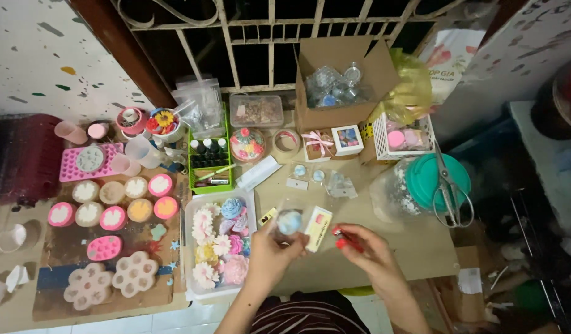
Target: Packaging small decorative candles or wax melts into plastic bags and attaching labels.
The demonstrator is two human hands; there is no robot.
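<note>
Item: blue flower piece in clear packet, held at lower centre of frame, above the worktop.
Left hand closed around the packet with a small card; right hand pinched a red object, possibly a lighter. Step judged: packing; sealing would need steady alignment.

— How do the arms come in?

— Both rise from the bottom edge, bare forearms angled up and inward so they converge.

— And the left hand?

— Raised, back toward the camera, fingers curled closed around something small at the fingertips.

— The right hand?

— Lower wrist, palm turned left, fingers bent and pinched together near the thumb, red-painted nails showing. The two hands sit close, not touching.
</note>
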